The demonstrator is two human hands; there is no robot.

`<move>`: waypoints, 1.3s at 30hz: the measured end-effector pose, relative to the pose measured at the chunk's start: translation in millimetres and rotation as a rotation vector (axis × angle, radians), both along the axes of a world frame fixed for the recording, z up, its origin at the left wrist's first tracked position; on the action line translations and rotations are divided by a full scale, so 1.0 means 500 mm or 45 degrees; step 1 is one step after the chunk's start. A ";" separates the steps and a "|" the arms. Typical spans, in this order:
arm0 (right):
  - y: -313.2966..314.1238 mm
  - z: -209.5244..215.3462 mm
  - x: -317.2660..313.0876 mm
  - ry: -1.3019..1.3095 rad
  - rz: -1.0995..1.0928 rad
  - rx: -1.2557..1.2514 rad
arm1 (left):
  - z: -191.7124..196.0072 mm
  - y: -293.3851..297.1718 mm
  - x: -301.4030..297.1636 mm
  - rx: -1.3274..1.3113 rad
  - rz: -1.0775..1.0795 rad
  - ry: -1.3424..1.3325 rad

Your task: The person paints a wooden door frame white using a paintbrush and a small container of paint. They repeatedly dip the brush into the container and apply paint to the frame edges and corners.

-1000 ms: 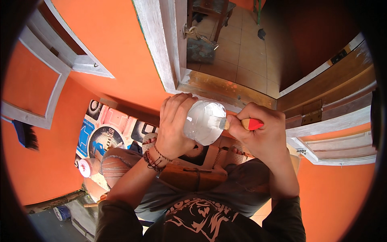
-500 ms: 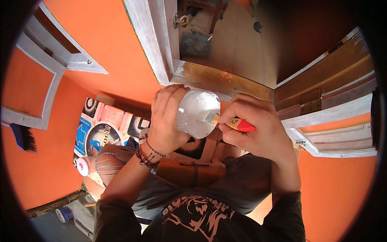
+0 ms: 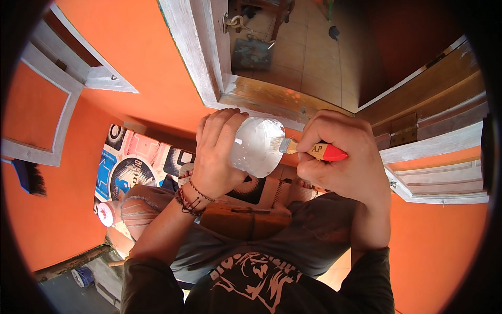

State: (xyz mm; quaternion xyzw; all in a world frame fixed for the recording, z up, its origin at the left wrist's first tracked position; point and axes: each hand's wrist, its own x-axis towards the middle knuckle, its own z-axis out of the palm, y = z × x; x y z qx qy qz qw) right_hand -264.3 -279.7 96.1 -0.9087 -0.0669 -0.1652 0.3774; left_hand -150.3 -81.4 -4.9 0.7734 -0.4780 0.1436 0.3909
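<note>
My left hand [image 3: 215, 147] is wrapped round the side of a translucent plastic container [image 3: 253, 157] with a whitish inside. Between the thumb and fingers of my right hand [image 3: 342, 149] is a paintbrush [image 3: 320, 150] with a pale wooden handle and a red end. Its metal collar and light bristles point left and lie against the right part of the container's mouth. The container is tilted toward me, and its far left side is hidden by my left fingers.
Just beyond the container runs a wooden door sill [image 3: 272, 97], beside a white door frame [image 3: 201, 52]. An open panelled door [image 3: 434, 141] stands to the right. A printed sheet [image 3: 136, 162] covers the ground at left, near a white-topped jar [image 3: 106, 214]. A dark-bristled brush [image 3: 30, 178] hangs on the orange wall.
My right hand has drawn the paintbrush to the right and slightly up, bringing its bristles from inside the mouth to the right rim. My left hand and the container have barely moved.
</note>
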 end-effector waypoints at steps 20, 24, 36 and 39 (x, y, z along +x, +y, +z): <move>0.033 -0.030 0.011 -0.039 -0.349 -0.056 | 0.005 0.008 0.001 -0.021 0.037 0.063; 0.052 0.000 -0.003 0.017 -0.385 0.121 | 0.002 0.023 -0.002 0.054 0.023 0.111; 0.046 -0.019 0.016 0.005 0.005 0.114 | 0.006 0.034 0.003 0.069 0.067 0.127; 0.047 -0.021 0.020 0.047 -0.089 0.065 | 0.008 0.036 0.008 0.102 0.100 0.127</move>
